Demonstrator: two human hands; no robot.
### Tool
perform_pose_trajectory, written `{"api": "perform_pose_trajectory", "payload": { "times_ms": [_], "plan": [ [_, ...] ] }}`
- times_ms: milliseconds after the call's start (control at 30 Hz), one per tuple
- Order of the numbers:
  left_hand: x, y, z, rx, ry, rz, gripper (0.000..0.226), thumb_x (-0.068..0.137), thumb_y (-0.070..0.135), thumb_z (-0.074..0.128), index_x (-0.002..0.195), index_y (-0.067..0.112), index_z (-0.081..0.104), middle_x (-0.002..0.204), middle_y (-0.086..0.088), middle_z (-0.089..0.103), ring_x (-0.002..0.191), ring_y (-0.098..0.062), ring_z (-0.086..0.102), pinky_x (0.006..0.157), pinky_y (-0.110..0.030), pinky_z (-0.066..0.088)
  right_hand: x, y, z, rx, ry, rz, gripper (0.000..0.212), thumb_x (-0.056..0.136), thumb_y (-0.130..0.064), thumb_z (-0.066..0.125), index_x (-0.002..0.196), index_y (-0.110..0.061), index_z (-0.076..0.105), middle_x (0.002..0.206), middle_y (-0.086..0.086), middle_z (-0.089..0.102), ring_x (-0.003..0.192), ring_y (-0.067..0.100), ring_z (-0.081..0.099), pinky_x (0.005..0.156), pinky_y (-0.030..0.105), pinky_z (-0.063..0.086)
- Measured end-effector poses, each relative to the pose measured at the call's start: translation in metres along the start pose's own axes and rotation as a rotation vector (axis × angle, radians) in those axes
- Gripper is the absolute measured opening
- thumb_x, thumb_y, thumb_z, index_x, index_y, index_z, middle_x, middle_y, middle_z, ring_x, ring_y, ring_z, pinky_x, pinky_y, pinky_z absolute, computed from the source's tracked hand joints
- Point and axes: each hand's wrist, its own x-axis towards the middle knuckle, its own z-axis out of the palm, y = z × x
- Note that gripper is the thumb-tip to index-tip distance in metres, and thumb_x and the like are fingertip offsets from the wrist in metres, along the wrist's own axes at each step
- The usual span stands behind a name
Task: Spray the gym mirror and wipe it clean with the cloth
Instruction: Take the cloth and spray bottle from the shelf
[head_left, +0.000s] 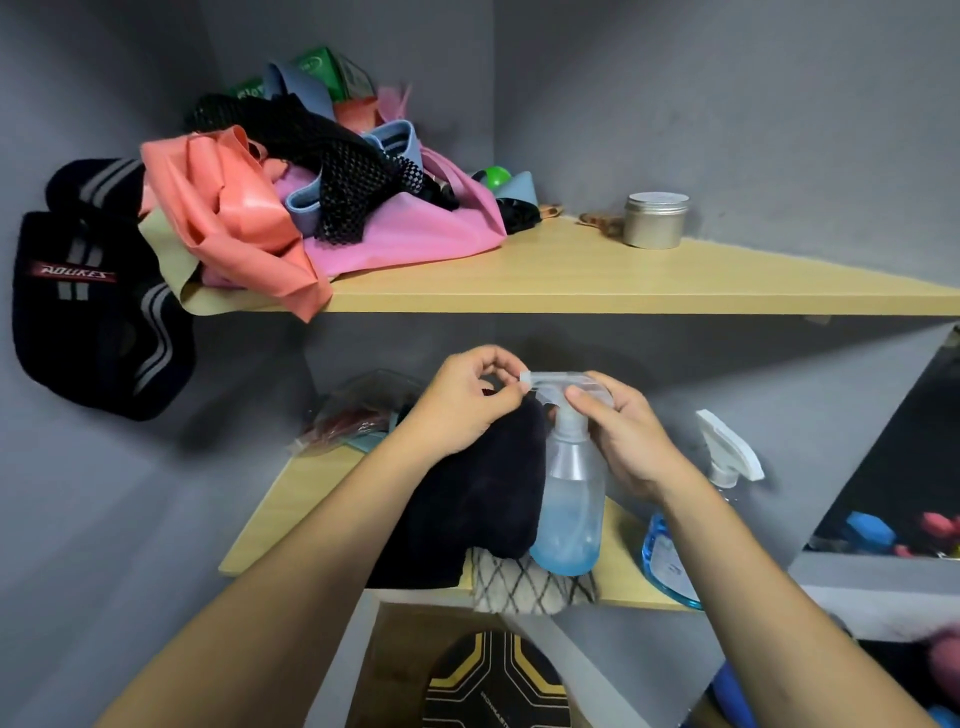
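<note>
Right hand (631, 436) gripped spray bottle (571, 499) | left fingers (506, 397) pinched its nozzle, cloth (483, 493) tucked beneath | risk: over-twisting could loosen the nozzle and leak.

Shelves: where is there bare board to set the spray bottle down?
Upper shelf: bare board between the pile of fabric bands and the metal tin, and along the front edge to the right. Lower shelf: only its left corner is bare; the rest is crowded by the dark cloth, the patterned cloth and the second spray bottle.
</note>
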Motion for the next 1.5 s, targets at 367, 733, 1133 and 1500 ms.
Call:
{"api": "perform_pose_trajectory", "payload": {
  "times_ms": [367, 733, 1133, 1500],
  "plan": [
    [-0.004, 0.006, -0.005, 0.677, 0.132, 0.468, 0.014, 0.087, 0.023, 0.069, 0.101, 0.023, 0.067, 0.085, 0.015, 0.066, 0.067, -0.012, 0.061, 0.070, -0.027, 0.045, -0.001, -0.007, 0.005, 0.101, 0.001, 0.100, 0.024, 0.090, -0.023, 0.061, 0.107, -0.008, 0.070, 0.087, 0.008, 0.071, 0.079, 0.016, 0.066, 0.074, 0.028, 0.055],
    [-0.003, 0.002, -0.005, 0.753, 0.161, 0.557, 0.018, 0.092, 0.030, 0.060, 0.100, 0.018, 0.069, 0.084, 0.008, 0.065, 0.061, -0.019, 0.057, 0.065, -0.031, 0.047, 0.000, -0.005, 0.004, 0.067, -0.032, 0.081, 0.032, 0.091, -0.024, 0.060, 0.114, -0.004, 0.068, 0.093, 0.007, 0.071, 0.082, 0.014, 0.066, 0.076, 0.027, 0.054],
    [-0.002, 0.001, -0.006, 0.689, 0.166, 0.535, 0.021, 0.092, 0.030, 0.063, 0.107, 0.020, 0.073, 0.087, 0.009, 0.065, 0.070, -0.015, 0.063, 0.066, -0.035, 0.054, 0.002, -0.004, 0.005, 0.069, -0.024, 0.046, 0.020, 0.092, -0.019, 0.061, 0.107, -0.009, 0.070, 0.088, 0.003, 0.073, 0.077, 0.011, 0.067, 0.073, 0.025, 0.054],
    [-0.007, 0.014, -0.002, 0.240, 0.172, 0.099, 0.051, 0.088, 0.020, 0.079, 0.132, 0.012, 0.055, 0.093, 0.021, 0.073, 0.089, 0.000, 0.067, 0.083, -0.028, 0.053, 0.005, 0.001, 0.007, -0.084, -0.108, 0.035, 0.032, 0.077, -0.034, 0.079, 0.107, -0.022, 0.077, 0.108, 0.013, 0.074, 0.100, 0.026, 0.067, 0.100, 0.054, 0.049]
  ]
}}
